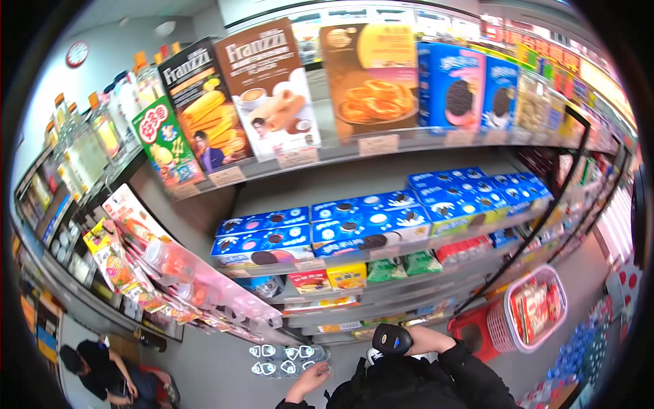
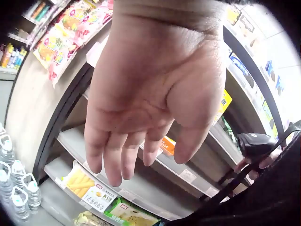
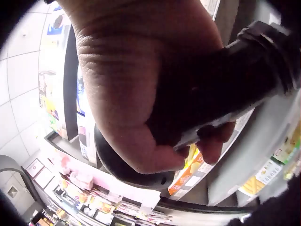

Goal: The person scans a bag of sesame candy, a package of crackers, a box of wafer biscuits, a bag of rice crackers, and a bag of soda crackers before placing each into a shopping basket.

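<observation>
My right hand [image 1: 424, 339] grips a black handheld barcode scanner [image 1: 392, 339] in front of my body. In the right wrist view the fingers wrap its dark handle [image 3: 211, 89], and the scanner's head is partly hidden behind the hand. My left hand [image 2: 155, 94] hangs low with its palm showing and fingers loosely extended, holding nothing. Beyond it in the left wrist view are lower shelves with a packet picturing yellow sticks [image 2: 84, 183] and a green packet [image 2: 129, 214]. Ahead, blue cookie boxes [image 1: 368, 232] line a middle shelf, below Franzzi boxes [image 1: 269, 88] on top.
Bundled water bottles [image 1: 289, 360] stand on the floor at my left. A pink basket [image 1: 501, 327] of packets sits on a red stool [image 1: 470, 334] at right. Hanging snack bags [image 1: 119, 266] line the shelf's left end. A seated person [image 1: 109, 371] is at lower left.
</observation>
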A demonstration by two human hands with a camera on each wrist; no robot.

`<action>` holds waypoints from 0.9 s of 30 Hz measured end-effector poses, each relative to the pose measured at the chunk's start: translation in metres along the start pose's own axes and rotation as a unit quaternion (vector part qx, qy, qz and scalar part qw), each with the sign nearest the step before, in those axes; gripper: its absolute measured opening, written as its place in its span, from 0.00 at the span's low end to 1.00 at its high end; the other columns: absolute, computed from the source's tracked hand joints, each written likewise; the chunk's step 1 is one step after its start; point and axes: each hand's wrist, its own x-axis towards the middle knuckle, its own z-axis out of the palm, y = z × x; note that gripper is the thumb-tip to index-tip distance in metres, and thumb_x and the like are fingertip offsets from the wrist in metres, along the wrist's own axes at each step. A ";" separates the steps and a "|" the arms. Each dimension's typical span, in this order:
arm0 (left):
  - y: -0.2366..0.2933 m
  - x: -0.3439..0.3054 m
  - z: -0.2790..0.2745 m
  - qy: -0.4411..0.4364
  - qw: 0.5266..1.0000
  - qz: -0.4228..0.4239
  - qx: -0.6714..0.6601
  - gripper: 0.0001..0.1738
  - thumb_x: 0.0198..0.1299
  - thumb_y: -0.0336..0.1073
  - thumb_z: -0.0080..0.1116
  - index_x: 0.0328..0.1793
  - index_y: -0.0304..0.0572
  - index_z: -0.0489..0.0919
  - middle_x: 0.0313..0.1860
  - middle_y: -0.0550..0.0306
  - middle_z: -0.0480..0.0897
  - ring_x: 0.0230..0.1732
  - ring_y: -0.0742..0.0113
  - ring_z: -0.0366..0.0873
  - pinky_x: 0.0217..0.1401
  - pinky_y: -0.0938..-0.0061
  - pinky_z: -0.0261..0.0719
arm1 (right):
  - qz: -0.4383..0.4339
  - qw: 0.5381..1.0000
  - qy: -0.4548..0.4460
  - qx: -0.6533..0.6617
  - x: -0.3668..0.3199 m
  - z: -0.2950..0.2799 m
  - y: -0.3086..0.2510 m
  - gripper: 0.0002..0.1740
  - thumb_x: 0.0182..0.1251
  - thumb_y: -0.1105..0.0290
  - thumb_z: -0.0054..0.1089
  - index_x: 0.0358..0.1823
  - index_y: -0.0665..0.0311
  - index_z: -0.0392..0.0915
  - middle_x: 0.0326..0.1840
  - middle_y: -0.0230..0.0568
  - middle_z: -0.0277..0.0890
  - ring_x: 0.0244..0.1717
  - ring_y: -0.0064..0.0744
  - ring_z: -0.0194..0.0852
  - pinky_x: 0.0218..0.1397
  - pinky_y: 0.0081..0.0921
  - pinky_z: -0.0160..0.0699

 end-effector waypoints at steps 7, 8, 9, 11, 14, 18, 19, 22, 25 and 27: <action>0.003 0.009 0.005 -0.037 0.997 0.042 0.052 0.23 0.51 0.39 0.53 0.53 0.37 0.67 0.41 0.49 0.76 0.41 0.62 0.75 0.41 0.73 0.73 | 0.094 0.985 0.138 0.036 -0.087 0.031 -0.032 0.20 0.41 0.66 0.60 0.39 0.65 0.71 0.35 0.48 0.73 0.38 0.41 0.72 0.43 0.29 0.68; 0.006 0.012 0.009 -0.047 0.997 0.058 0.029 0.22 0.51 0.38 0.53 0.52 0.38 0.67 0.41 0.49 0.76 0.40 0.63 0.75 0.41 0.73 0.73 | 0.058 0.982 0.176 0.022 -0.099 0.035 -0.037 0.21 0.40 0.67 0.63 0.38 0.67 0.70 0.32 0.47 0.74 0.35 0.38 0.73 0.40 0.28 0.70; 0.008 0.016 0.014 -0.056 0.996 0.074 0.003 0.22 0.51 0.38 0.53 0.52 0.38 0.67 0.40 0.50 0.76 0.39 0.64 0.75 0.40 0.74 0.73 | 0.074 0.978 0.193 0.023 -0.112 0.042 -0.038 0.21 0.40 0.67 0.63 0.38 0.67 0.70 0.32 0.47 0.74 0.35 0.38 0.73 0.40 0.28 0.70; 0.006 0.025 0.027 -0.083 0.994 0.071 -0.002 0.21 0.51 0.37 0.54 0.51 0.38 0.68 0.40 0.51 0.76 0.37 0.66 0.75 0.38 0.75 0.73 | 0.137 0.966 0.216 0.024 -0.137 0.052 -0.039 0.22 0.40 0.67 0.63 0.38 0.68 0.70 0.33 0.47 0.74 0.36 0.38 0.73 0.41 0.27 0.70; 0.016 0.033 0.043 -0.107 0.990 0.081 0.031 0.20 0.51 0.37 0.54 0.50 0.38 0.69 0.39 0.51 0.76 0.36 0.68 0.75 0.38 0.76 0.73 | 0.176 0.950 0.256 0.033 -0.170 0.065 -0.040 0.20 0.41 0.67 0.61 0.36 0.69 0.70 0.33 0.48 0.73 0.36 0.39 0.72 0.41 0.27 0.68; 0.029 0.042 0.063 -0.145 0.981 0.116 0.047 0.20 0.50 0.37 0.54 0.50 0.37 0.69 0.38 0.52 0.76 0.36 0.68 0.75 0.39 0.77 0.73 | 0.169 0.929 0.326 0.047 -0.201 0.073 -0.036 0.19 0.41 0.67 0.60 0.35 0.69 0.71 0.31 0.49 0.73 0.35 0.41 0.72 0.41 0.27 0.68; 0.032 0.044 0.067 -0.150 0.980 0.117 0.054 0.20 0.50 0.37 0.54 0.50 0.37 0.69 0.38 0.52 0.76 0.36 0.68 0.75 0.39 0.77 0.73 | 0.165 0.923 0.343 0.048 -0.208 0.074 -0.034 0.19 0.40 0.67 0.60 0.35 0.69 0.71 0.32 0.49 0.73 0.35 0.40 0.73 0.41 0.27 0.68; 0.052 0.050 0.078 -0.171 0.978 0.102 0.066 0.20 0.53 0.35 0.53 0.51 0.34 0.68 0.38 0.57 0.75 0.37 0.75 0.72 0.41 0.81 0.70 | 0.155 0.911 0.377 0.061 -0.230 0.073 -0.022 0.18 0.40 0.68 0.61 0.35 0.68 0.71 0.32 0.48 0.74 0.35 0.39 0.73 0.41 0.27 0.69; 0.070 0.061 0.098 -0.172 0.972 0.126 0.095 0.20 0.53 0.35 0.53 0.51 0.34 0.68 0.37 0.57 0.75 0.37 0.75 0.72 0.41 0.81 0.70 | 0.155 0.896 0.409 0.078 -0.263 0.062 -0.014 0.18 0.39 0.70 0.61 0.35 0.68 0.71 0.31 0.47 0.74 0.34 0.36 0.73 0.41 0.27 0.69; 0.090 0.065 0.122 -0.190 0.968 0.121 0.107 0.20 0.53 0.36 0.53 0.51 0.33 0.68 0.37 0.57 0.76 0.37 0.74 0.72 0.41 0.80 0.70 | 0.180 0.880 0.432 0.084 -0.291 0.057 -0.002 0.18 0.40 0.71 0.61 0.35 0.68 0.71 0.31 0.46 0.74 0.34 0.35 0.73 0.42 0.26 0.68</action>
